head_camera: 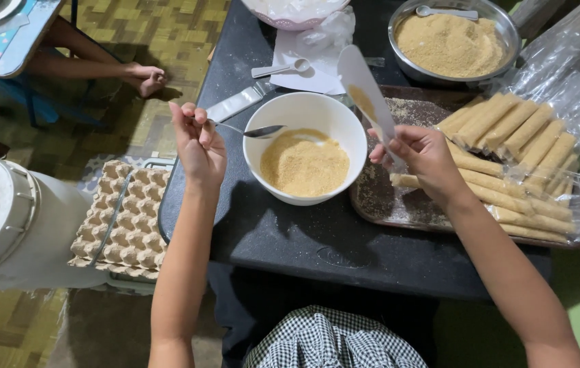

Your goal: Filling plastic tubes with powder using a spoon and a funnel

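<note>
Head view. The left hand (198,144) is closed in a pinch, fingertips pressed on the handle of a metal spoon (252,130), which is held level just above the left rim of the white bowl (305,147). The right hand (421,158) is closed around the lower end of a slim clear plastic bag (367,92), held upright just right of the bowl; a small amount of golden powder is seen inside it.

Count: two bowls of powder, three spoons, one tray, one egg carton.

The white bowl is partly filled with golden-brown powder. A steel bowl (453,41), behind and right of the white bowl, is filled with the same powder, and a spoon (445,11) is laid in it. A third spoon (281,68) is laid behind the white bowl. A dark tray (389,202), right of the bowl, is loaded with filled, sealed powder sticks (516,146); their number cannot be told. An egg carton (124,219) is placed left of the bowl, below the table (303,238).
</note>
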